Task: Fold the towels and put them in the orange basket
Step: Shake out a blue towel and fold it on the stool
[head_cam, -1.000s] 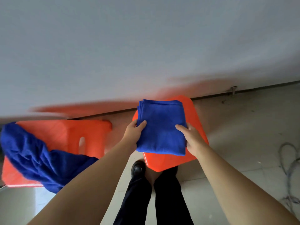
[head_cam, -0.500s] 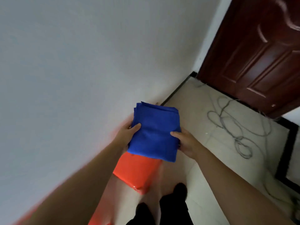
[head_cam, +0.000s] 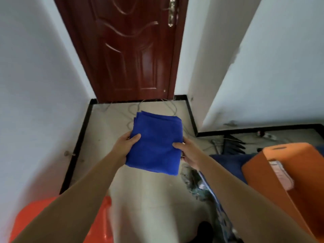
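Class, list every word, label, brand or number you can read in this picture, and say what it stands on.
None can be read.
The basket holds a pale pink item with faint marks, too blurred to read.
The towel, door and walls show no writing.

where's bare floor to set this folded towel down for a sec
Bare tile lies below the blue towel, between the black baseboard on the left and the debris strip on the right. Nearer the door, loose cables clutter the floor. The right side is crowded by the orange basket and dark cloth.
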Demonstrator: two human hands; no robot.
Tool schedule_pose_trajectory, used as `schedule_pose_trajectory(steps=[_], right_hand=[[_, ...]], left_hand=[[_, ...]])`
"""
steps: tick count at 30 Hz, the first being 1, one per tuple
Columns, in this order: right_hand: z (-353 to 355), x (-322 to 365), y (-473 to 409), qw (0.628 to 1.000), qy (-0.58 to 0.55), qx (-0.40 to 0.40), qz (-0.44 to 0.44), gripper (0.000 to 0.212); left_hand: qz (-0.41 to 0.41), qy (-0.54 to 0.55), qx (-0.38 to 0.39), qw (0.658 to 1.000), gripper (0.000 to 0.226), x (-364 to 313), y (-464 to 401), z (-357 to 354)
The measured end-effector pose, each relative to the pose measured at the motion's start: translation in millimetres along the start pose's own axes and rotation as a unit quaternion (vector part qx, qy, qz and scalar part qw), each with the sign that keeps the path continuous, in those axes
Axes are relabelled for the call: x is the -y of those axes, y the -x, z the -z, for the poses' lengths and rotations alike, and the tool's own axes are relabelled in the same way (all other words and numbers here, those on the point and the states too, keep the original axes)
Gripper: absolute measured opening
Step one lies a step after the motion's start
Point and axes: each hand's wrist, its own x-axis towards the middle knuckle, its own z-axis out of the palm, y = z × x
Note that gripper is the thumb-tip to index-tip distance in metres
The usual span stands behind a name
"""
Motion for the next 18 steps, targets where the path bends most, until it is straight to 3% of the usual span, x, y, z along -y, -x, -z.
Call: schedule_pose_trajectory(steps=[2, 6, 11, 15, 18], right_hand=[[57.9, 5.9, 17.4, 0.999, -0.019, -0.033, 0.013, 0.056], [197.6, 16.3, 59.2, 0.99, -0.067, -0.111, 0.05, 0.035], [338.0, 2.0, 126.1, 0.957, -0.143, -0.242, 0.078, 0.036], [420.3, -49.7, 160.9, 0.907, -0.218, -0.359, 0.042, 0.037], [463.4, -100.2, 178.3, 0.858, -0.26, -0.441, -0.027, 0.037]], left_hand=[[0.005, -0.024, 0.036, 0.999, 0.017, -1.3, -11.2, -63.9], [-0.007, -0.087, 0.115, 0.99, 0.021, -6.6, -32.5, -220.3], [-0.052, -0.2, 0.213, 0.955, 0.02, -5.4, -41.2, -398.9], [-0.082, -0.352, 0.311, 0.879, 0.025, 34.1, -49.7, -522.3], [-0.086, -0.501, 0.356, 0.784, 0.039, 89.0, -54.1, -598.7]])
